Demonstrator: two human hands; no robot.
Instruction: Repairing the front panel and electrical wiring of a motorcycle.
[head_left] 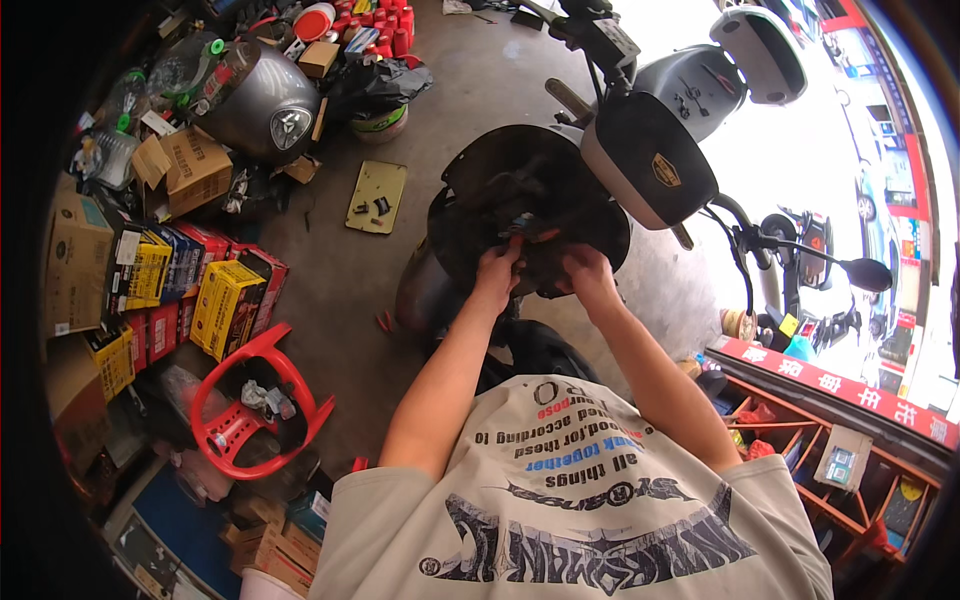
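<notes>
Both my arms reach forward into the dark, open body of a scooter, whose black panels curve around my hands. My left hand is closed at the near side of the cavity, its fingertips by a small bluish-grey part. Just right of those fingertips, an orange piece shows in the shadow. My right hand is at the right side of the cavity with its fingers curled. What either hand grips is too dark and small to make out.
A yellowish tray with small parts lies on the floor to the left. Further left are stacked battery-sized boxes and a red plastic chair. A white-and-black scooter panel and a mirror stand at the right, near an orange rack.
</notes>
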